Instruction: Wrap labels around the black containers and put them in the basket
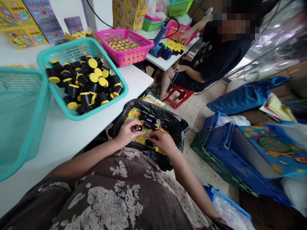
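Note:
Low in front of me is a box lined with a black plastic bag [176, 126], holding many small colored balls [144, 136] and several black canisters [150, 120]. My left hand [128, 131] pinches a small black canister [138, 127], its open mouth facing up with colored balls inside. Over the right side of the balls, my right hand [163, 140] has its fingers drawn together at a dark piece, mostly hidden beneath them. On the table to the left, a teal basket [96, 116] is heaped with black canisters with yellow lids [82, 80].
Another teal basket [35, 127] stands at the left table edge. A pink basket [124, 59] holds yellow-rimmed pieces. Beyond, a co-worker [216, 60] sits on a red stool [178, 95] near a blue heat gun [159, 40]. Blue crates [223, 143] stand on the floor at right.

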Available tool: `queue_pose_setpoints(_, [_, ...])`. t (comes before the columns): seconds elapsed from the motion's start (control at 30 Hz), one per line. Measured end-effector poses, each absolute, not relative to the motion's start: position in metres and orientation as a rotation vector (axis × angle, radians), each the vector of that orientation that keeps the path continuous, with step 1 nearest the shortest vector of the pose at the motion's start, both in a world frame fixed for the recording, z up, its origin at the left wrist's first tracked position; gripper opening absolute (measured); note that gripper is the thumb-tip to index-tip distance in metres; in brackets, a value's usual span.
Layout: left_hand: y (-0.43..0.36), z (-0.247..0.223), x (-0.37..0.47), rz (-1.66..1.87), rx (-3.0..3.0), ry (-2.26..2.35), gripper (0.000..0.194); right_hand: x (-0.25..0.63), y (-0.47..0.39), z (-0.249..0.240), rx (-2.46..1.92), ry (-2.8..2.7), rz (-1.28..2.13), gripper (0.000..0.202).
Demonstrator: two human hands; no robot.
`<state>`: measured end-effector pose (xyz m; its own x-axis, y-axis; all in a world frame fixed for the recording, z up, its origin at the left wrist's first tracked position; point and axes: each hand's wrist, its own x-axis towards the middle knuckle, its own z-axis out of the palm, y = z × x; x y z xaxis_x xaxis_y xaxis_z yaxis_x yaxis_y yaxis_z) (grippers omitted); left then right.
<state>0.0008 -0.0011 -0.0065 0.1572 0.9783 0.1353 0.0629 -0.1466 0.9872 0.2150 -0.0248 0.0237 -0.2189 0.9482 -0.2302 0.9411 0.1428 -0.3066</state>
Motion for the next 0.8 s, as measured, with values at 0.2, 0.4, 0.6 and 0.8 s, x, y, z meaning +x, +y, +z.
queue_pose_setpoints(0.2, [0.002,-0.008,0.002,1.067,1.098,1.131,0.038,0.248,-0.012,0.035,-2.474,-2.243,0.31,0.025])
queue_pose_setpoints(0.4, [0.002,-0.002,0.003,1.019,1.053,1.101,0.042,0.255,-0.016,0.02,-2.497,-2.342,0.506,0.022])
queue_pose_setpoints(0.6, [0.002,-0.002,0.002,0.967,1.082,1.098,0.041,0.25,-0.014,0.01,-2.448,-2.303,0.514,0.023])
queue_pose_setpoints(0.8, [0.004,-0.008,0.003,0.951,1.149,1.068,0.041,0.265,-0.017,0.03,-2.427,-2.069,0.309,0.04])
